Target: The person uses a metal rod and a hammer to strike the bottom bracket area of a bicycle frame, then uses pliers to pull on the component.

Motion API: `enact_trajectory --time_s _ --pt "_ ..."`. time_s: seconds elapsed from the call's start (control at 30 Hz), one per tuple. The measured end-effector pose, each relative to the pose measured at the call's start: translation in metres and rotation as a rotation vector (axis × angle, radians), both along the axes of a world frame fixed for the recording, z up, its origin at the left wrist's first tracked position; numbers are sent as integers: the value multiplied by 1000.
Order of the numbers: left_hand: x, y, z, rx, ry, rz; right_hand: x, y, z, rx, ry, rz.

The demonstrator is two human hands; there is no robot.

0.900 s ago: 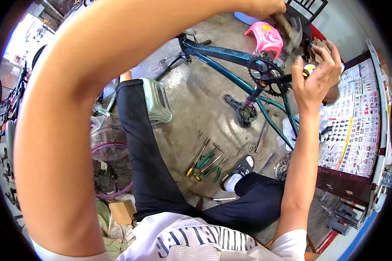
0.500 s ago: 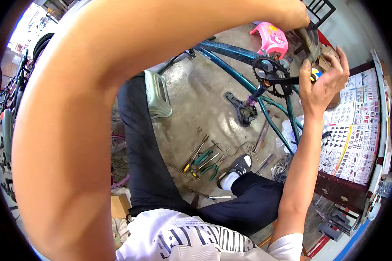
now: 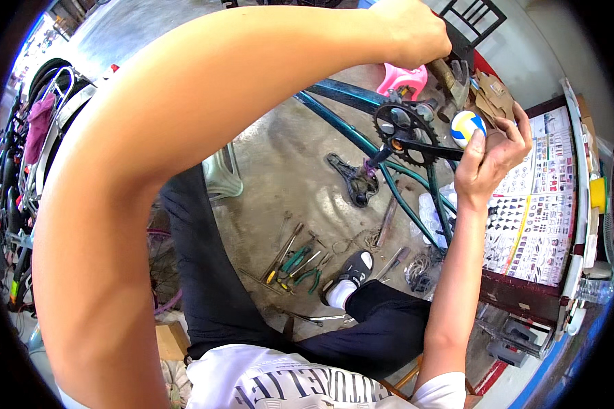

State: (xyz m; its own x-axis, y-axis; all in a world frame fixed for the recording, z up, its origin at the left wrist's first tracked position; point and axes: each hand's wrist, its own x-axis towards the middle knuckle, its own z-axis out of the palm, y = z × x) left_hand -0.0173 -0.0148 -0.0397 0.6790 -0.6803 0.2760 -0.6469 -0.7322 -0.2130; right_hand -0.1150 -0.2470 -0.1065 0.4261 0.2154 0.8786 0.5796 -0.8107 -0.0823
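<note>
A teal bicycle frame (image 3: pixel 341 123) lies in front of me, with a black chainring (image 3: pixel 404 133) and crank arm (image 3: pixel 426 148) facing me. My right hand (image 3: pixel 491 160) is closed at the outer end of the crank arm, thumb upward; its other fingers are partly hidden. Beyond the chainring, at the top, my left hand (image 3: pixel 416 34) makes a fist round what looks like a hammer (image 3: pixel 443 75). Its grip is mostly hidden, and its grey end stands apart from the crank. Below the frame, a black saddle (image 3: pixel 353 178) hangs close to the floor.
Screwdrivers and pliers (image 3: pixel 297 262) lie on the floor beside my sandalled foot (image 3: pixel 351 273). A pink stool (image 3: pixel 402 78), a ball (image 3: pixel 467 128) and cardboard (image 3: pixel 494 99) are beyond the frame. A pale green stool (image 3: pixel 225 176) stands left, and a picture-covered table (image 3: pixel 532 204) right.
The whole view has shifted. The hammer-like tool has come away from my right thumb, showing more of the ball. My left hand is farther left; my right hand remains at the crank arm.
</note>
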Motion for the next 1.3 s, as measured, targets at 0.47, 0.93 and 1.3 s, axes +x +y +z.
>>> enact_trajectory --time_s 0.47,0.93,1.3 --pt "9 -4 1 -25 31 -96 6 -2 5 -36 -30 -17" --pt "19 6 25 1 -98 177 6 20 5 -7 -51 32" --pt "17 17 16 -57 -147 125 -2 12 3 -24 -75 42"
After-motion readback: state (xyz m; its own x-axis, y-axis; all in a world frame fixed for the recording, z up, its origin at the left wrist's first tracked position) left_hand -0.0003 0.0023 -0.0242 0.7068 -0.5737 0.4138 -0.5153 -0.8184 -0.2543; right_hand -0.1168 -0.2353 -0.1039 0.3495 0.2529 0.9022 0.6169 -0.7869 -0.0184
